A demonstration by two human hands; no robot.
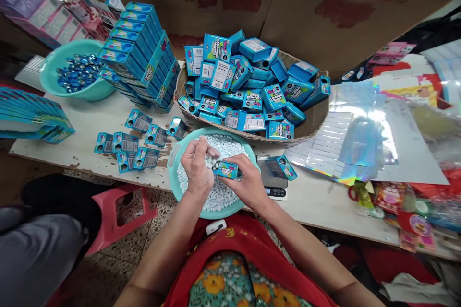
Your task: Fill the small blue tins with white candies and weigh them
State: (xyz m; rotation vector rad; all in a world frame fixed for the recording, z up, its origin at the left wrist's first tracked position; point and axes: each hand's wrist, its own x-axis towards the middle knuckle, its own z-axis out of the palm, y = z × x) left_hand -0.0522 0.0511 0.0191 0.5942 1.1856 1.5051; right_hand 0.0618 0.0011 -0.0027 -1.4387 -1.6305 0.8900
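A small blue box (227,170) is in my right hand (248,183), its open end facing left above a turquoise basin (174,172) of small white candies (216,201). My left hand (197,167) is curled round some white candies, its fingers at the box's open end. Another blue box (286,168) lies on a small scale (276,193) to the right of the basin. Behind the basin, a cardboard tray (306,136) holds a heap of blue boxes (273,97).
Several blue boxes (126,142) lie on the table (86,115) at left. Behind them are stacked boxes (144,57) and a turquoise bowl (48,74) of blue pieces. Holographic sheets (360,129) cover the right side. A person's leg (46,249) and pink stool (111,220) are lower left.
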